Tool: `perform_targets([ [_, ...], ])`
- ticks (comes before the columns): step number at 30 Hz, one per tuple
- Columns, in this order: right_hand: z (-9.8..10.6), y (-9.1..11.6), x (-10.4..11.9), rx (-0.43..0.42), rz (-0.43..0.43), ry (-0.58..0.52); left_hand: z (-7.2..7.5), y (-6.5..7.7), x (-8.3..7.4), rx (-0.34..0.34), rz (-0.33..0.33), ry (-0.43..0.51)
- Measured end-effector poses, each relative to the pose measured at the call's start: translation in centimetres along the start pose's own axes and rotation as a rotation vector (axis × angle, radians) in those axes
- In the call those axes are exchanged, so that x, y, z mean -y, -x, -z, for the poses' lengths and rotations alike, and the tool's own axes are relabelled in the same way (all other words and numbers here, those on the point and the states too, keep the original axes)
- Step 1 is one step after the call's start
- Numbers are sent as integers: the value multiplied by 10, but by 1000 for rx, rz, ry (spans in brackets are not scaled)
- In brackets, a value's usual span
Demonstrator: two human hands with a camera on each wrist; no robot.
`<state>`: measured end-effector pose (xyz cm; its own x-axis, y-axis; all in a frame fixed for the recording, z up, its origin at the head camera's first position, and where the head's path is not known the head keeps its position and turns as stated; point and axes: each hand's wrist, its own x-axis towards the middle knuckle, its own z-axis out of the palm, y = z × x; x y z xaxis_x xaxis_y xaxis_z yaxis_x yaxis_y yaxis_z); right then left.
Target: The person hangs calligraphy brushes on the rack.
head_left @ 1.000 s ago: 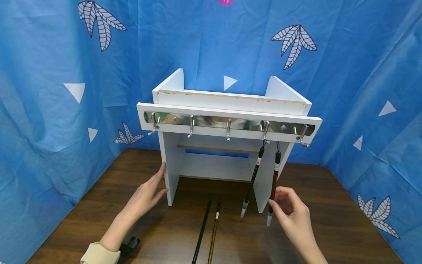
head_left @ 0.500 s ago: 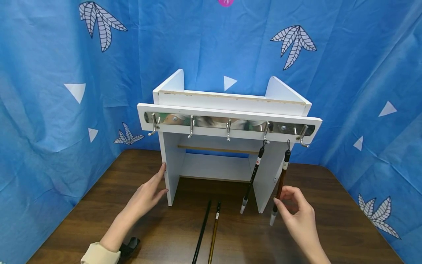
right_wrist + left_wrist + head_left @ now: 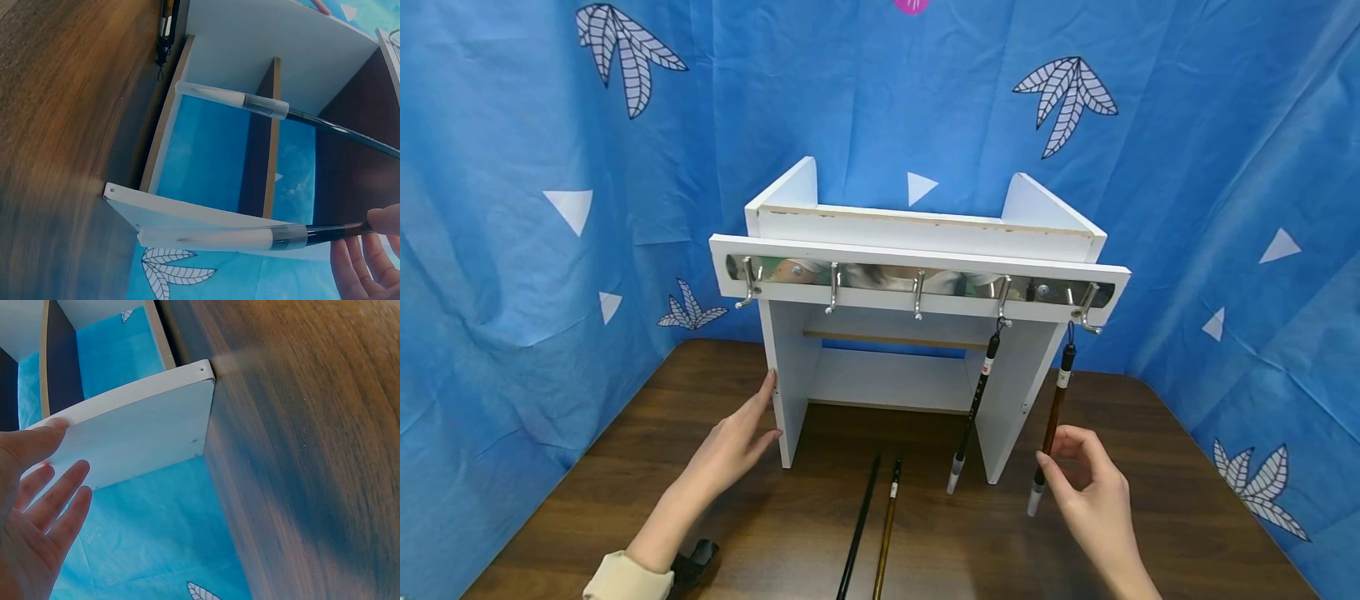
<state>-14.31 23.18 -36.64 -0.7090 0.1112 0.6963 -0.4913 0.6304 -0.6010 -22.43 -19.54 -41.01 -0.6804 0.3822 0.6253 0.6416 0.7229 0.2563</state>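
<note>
- Pinched the brown brush (image 3: 1055,417) low on its shaft between the thumb and fingertips of the right hand (image 3: 1093,479).
- Held that brush slightly tilted, clear cap (image 3: 1034,502) downward, just beside the right side panel (image 3: 1011,392).
- Kept its cord loop (image 3: 1071,342) near the 5th hook (image 3: 1088,307); could not tell whether loop and hook touched.
- Rested the left hand (image 3: 730,450) against the left side panel (image 3: 792,392), fingers extended and unclenched, thumb on the panel's edge in the left wrist view.
- Saw a black brush (image 3: 976,408) hanging by its loop from the 4th hook (image 3: 1004,296), tip down, apart from the brown brush.
- Counted 5 metal hooks along the polished strip (image 3: 880,277) of a white shelf unit (image 3: 925,237).
- Noticed a white label (image 3: 1063,379) near the top of the brown brush, too small to read.
- Noticed a red-marked label (image 3: 988,365) on the black brush, likewise unreadable.
- Spotted a dark slim rod (image 3: 859,529) and a golden-brown brush (image 3: 887,529) lying side by side on the wooden table (image 3: 1150,500), between the hands.
- Found a small pale label (image 3: 894,490) on the golden-brown brush, lettering illegible.
- Saw a blue backdrop (image 3: 925,100) behind, printed with leaves and white triangles.
</note>
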Motion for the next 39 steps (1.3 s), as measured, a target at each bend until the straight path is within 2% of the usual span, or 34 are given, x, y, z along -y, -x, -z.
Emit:
perform_targets([
  [9,3,-1,-3,-10,-7,12,0,0,0,8,16,9],
  [17,1,2,-13,-8,19,-64,-2,3,0,16,25,5],
  [24,4,-1,-10,-23,-33,16,-1,3,0,5,19,2],
  [30,5,-1,-11,-33,-54,7,-1,2,1,6,21,-6],
  [36,3,1,-20,-47,-23,-39,-1,1,1,6,14,-15],
  [39,3,2,-18,-58,-50,-26,0,0,1,10,14,-19],
])
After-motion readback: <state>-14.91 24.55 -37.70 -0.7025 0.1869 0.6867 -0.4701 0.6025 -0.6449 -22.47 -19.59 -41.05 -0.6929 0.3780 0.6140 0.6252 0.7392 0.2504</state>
